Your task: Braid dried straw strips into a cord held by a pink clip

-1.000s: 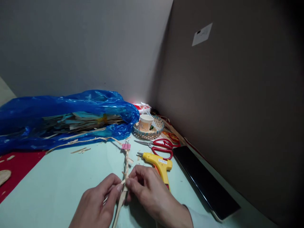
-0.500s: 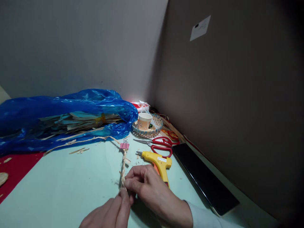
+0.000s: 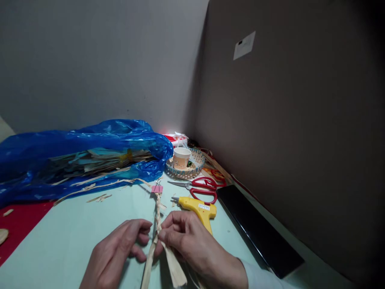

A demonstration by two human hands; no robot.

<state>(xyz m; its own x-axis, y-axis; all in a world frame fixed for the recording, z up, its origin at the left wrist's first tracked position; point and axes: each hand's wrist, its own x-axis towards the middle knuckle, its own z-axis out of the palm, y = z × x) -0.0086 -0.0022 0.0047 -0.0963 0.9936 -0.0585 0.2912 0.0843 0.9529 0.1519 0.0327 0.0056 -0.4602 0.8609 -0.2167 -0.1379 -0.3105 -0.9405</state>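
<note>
A pale braid (image 3: 158, 212) of flat, dried plant strips runs toward me from a pink binder clip (image 3: 157, 188). My right hand (image 3: 192, 245) pinches the braid's near end between thumb and fingers. Below that pinch, loose strips (image 3: 173, 268) fan out toward me. To the left of the braid, my left hand (image 3: 120, 249) is off the strips, its fingers curled a little and apart, with nothing in them. A yellow glue gun (image 3: 198, 209) lies just beyond my right hand, its handle partly hidden.
Red-handled scissors (image 3: 203, 189) lie behind the glue gun. A paper cup (image 3: 181, 159) stands in a woven basket (image 3: 183, 174) at the back. At left, a blue plastic bag (image 3: 75, 138) holds dried strips. A long black case-like object (image 3: 258, 228) lies along the right wall.
My left hand has let go of the strips and moved left, its fingers opening. The loose strip ends now show below my right hand, which keeps its pinch. The view has tilted slightly.
</note>
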